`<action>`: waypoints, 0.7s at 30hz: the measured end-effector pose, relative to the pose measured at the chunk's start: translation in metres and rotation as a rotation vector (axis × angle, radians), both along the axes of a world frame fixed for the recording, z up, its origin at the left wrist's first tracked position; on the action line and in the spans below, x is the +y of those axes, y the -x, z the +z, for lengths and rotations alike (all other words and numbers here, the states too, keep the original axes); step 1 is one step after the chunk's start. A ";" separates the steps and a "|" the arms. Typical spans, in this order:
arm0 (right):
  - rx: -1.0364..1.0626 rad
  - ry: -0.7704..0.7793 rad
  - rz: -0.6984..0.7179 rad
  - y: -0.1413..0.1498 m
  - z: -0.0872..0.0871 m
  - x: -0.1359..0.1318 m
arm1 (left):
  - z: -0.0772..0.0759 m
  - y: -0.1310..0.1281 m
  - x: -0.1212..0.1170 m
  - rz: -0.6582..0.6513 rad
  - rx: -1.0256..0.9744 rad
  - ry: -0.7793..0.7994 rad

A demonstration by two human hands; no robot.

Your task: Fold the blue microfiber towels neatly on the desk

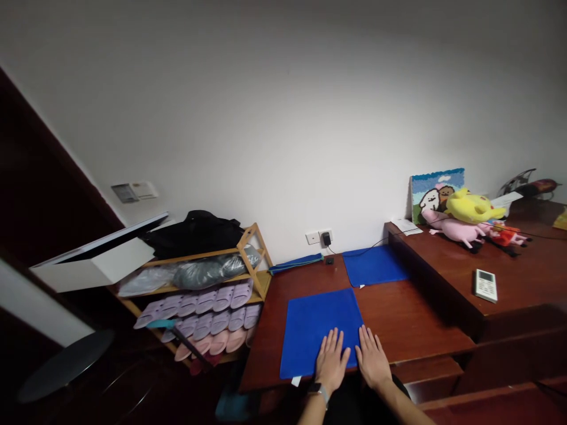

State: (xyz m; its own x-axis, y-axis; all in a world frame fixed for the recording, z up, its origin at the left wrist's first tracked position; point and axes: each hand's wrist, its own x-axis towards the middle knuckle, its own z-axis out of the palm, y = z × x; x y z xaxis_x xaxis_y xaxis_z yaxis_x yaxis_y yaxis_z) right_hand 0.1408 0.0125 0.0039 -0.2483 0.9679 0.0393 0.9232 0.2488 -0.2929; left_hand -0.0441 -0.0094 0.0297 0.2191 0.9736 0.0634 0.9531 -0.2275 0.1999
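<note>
Blue cloth (310,330), roughly square, is lying flat on the dark red table (414,319), near its front edge, with a white tag (296,381) sticking out at the lower left corner. The left hand (331,359) is pressing palm down on the right part of the cloth, opening nearly flat with its fingers extending forward and its thumb standing apart; it is gripping nothing. A dark-faced watch (315,388) is encircling that wrist. The right hand (372,359) is resting palm down at the cloth's right edge, likewise opening flat and holding nothing (the two hands are lying side by side, thumbs facing each other). Behind, a second blue cloth (375,265) is spreading near the wall (283,147), while a narrow blue bundle (296,263) is lying along the back left edge. A black plug (326,238) is occupying the wall socket. At right, a raised brown surface (447,268) is supporting a white calculator-like device (486,285), plush toys (460,227) and a picture of cartoon animals (436,192). At left, a wooden rack (261,283) is holding lilac and pink slippers (206,300), plastic-wrapped items (201,271) and a black bag (195,233).
</note>
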 end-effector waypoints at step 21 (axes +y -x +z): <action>0.013 0.047 -0.025 0.005 0.021 0.029 | -0.028 0.146 -0.040 0.361 0.137 -0.148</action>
State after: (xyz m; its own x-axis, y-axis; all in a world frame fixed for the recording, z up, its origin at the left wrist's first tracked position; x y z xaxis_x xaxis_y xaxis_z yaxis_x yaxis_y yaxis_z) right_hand 0.1362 0.0410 0.0248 -0.2242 0.9745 -0.0037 0.9250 0.2116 -0.3157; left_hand -0.1899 -0.0497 0.0016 -0.1183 0.9722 0.2022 0.9925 0.1092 0.0557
